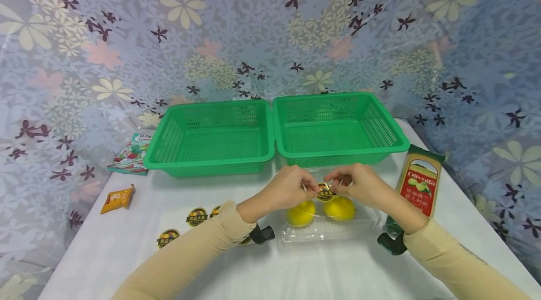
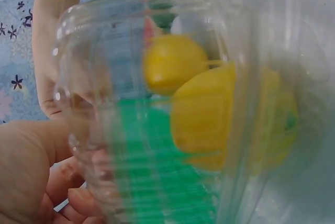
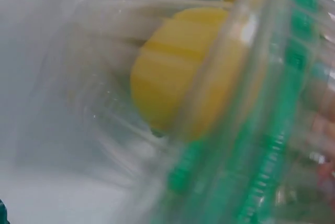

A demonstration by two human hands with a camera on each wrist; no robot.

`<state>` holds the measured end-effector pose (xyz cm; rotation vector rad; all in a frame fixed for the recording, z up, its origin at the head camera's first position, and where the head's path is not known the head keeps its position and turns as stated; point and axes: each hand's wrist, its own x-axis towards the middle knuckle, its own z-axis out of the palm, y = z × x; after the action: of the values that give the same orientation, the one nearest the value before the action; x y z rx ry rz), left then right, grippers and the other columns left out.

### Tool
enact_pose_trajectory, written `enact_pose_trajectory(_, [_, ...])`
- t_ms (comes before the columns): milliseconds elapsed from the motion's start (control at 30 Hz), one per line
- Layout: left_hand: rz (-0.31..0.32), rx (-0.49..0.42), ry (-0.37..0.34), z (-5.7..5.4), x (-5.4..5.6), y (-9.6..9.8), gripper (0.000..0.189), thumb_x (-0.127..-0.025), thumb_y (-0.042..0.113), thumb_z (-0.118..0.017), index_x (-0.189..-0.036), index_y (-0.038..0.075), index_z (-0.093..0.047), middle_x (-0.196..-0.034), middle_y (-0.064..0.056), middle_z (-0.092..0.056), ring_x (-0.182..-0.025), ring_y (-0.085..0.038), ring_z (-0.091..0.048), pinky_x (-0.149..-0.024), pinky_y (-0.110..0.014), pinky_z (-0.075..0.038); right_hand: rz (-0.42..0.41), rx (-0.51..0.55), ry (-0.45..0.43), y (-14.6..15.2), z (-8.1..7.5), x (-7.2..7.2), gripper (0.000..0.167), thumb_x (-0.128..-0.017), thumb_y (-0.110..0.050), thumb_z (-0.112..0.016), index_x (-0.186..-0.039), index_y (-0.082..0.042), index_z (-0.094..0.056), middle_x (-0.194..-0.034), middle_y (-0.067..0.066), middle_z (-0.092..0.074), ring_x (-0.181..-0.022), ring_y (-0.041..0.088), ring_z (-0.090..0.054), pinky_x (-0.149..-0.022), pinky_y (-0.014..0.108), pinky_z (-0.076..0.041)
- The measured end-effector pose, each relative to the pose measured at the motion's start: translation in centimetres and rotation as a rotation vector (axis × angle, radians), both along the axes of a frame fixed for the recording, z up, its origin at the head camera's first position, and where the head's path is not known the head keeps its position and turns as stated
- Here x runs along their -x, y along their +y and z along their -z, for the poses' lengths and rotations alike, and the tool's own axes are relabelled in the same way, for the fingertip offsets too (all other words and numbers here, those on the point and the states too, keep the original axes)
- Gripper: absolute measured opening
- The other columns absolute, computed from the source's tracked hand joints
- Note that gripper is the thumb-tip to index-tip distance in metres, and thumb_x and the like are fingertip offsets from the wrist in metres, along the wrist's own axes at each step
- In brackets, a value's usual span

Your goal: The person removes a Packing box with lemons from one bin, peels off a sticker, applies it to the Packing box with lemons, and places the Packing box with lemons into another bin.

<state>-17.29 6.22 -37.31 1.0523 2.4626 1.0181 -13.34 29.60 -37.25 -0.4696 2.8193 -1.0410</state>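
Note:
A clear plastic clamshell box [image 1: 325, 230] lies on the white table, with two lemons [image 1: 339, 209] inside. Above its lid, a round black-and-gold sticker [image 1: 326, 192] with a fruit picture is stretched between both hands. The left hand [image 1: 291, 187] pinches its left edge between thumb and fingers. At the opposite edge, the right hand [image 1: 359, 185] pinches it in the same way. In the left wrist view, the lemons [image 2: 201, 114] show through the box wall beside the left hand [image 2: 31, 166]. Motion blurs the right wrist view, where a lemon [image 3: 178, 72] shows through the plastic.
Two green plastic baskets [image 1: 211, 166] stand side by side behind the box. A pasta packet [image 1: 420, 180] lies at the right. Several more round stickers [image 1: 197, 216] lie left of the box. Farther left are an orange snack packet [image 1: 117, 199] and a colourful bag [image 1: 132, 155].

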Motion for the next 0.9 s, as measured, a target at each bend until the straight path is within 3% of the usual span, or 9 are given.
enact_pose_trajectory(200, [0.010,0.010,0.003,-0.1,0.0,-0.1,0.007,-0.096,0.007,-0.079,-0.096,0.009,-0.085,-0.087,-0.003,-0.081,-0.065,-0.002,-0.056,-0.057,-0.014,-0.044,0.013,-0.010,0.015,-0.2,-0.1,-0.2,0.017,-0.097,-0.009,-0.077,-0.114,-0.006,-0.081,-0.087,-0.004,-0.073,-0.077,0.008,-0.062,-0.068,0.022,-0.053])
enact_pose_trajectory(267, [0.026,0.012,0.041,-0.2,-0.1,-0.3,0.007,-0.096,0.007,-0.079,-0.096,0.009,-0.085,-0.090,-0.003,-0.081,-0.068,-0.003,-0.059,-0.059,-0.014,-0.046,0.015,-0.024,0.051,-0.2,-0.2,-0.5,0.017,-0.098,-0.008,-0.076,-0.114,-0.007,-0.081,-0.088,-0.004,-0.073,-0.078,0.006,-0.062,-0.069,0.022,-0.053])
enact_pose_trajectory(367, [0.069,0.023,0.151,-0.4,-0.5,-0.8,0.008,-0.097,0.009,-0.078,-0.100,0.010,-0.085,-0.100,-0.004,-0.081,-0.081,-0.009,-0.068,-0.070,-0.016,-0.053,0.006,-0.056,0.145,-0.2,-0.5,-1.3,0.017,-0.099,-0.008,-0.075,-0.115,-0.008,-0.081,-0.097,-0.002,-0.076,-0.081,0.008,-0.065,-0.068,0.023,-0.055])
enact_pose_trajectory(500, [0.137,0.058,0.354,-0.5,-1.3,-2.0,0.019,-0.103,0.018,-0.074,-0.117,0.009,-0.082,-0.121,-0.005,-0.079,-0.113,-0.020,-0.074,-0.101,-0.029,-0.059,-0.026,-0.148,0.300,0.0,-0.7,-3.1,0.024,-0.102,-0.012,-0.074,-0.125,-0.009,-0.079,-0.118,0.005,-0.078,-0.099,0.020,-0.073,-0.078,0.036,-0.064])
enact_pose_trajectory(600, [0.193,0.111,0.490,-0.4,-1.8,-3.0,0.036,-0.107,0.027,-0.068,-0.137,0.007,-0.073,-0.143,-0.009,-0.071,-0.139,-0.025,-0.065,-0.120,-0.040,-0.050,-0.072,-0.229,0.390,0.2,-0.6,-4.5,0.034,-0.104,-0.014,-0.072,-0.137,-0.008,-0.074,-0.135,0.012,-0.074,-0.121,0.034,-0.071,-0.096,0.052,-0.063])
enact_pose_trajectory(700, [0.242,0.220,0.579,-0.1,-2.2,-3.8,0.054,-0.112,0.039,-0.058,-0.156,0.009,-0.057,-0.164,-0.008,-0.054,-0.155,-0.027,-0.048,-0.127,-0.046,-0.042,-0.130,-0.300,0.443,0.2,-0.2,-5.5,0.045,-0.104,-0.018,-0.072,-0.147,-0.007,-0.066,-0.150,0.016,-0.066,-0.139,0.043,-0.060,-0.106,0.063,-0.055])
enact_pose_trajectory(767, [0.270,0.301,0.585,0.1,-2.3,-4.0,0.063,-0.114,0.048,-0.048,-0.165,0.012,-0.044,-0.173,-0.004,-0.040,-0.163,-0.027,-0.036,-0.130,-0.051,-0.036,-0.161,-0.339,0.450,0.2,0.3,-5.9,0.051,-0.105,-0.023,-0.070,-0.153,-0.007,-0.061,-0.159,0.016,-0.058,-0.147,0.046,-0.052,-0.109,0.068,-0.051])
enact_pose_trajectory(900, [0.299,0.420,0.519,0.6,-2.6,-4.2,0.072,-0.113,0.061,-0.034,-0.172,0.020,-0.026,-0.180,0.005,-0.019,-0.169,-0.022,-0.015,-0.134,-0.061,-0.023,-0.167,-0.406,0.392,0.0,1.2,-6.5,0.059,-0.109,-0.038,-0.064,-0.161,-0.013,-0.051,-0.170,0.009,-0.045,-0.157,0.047,-0.039,-0.115,0.071,-0.044])
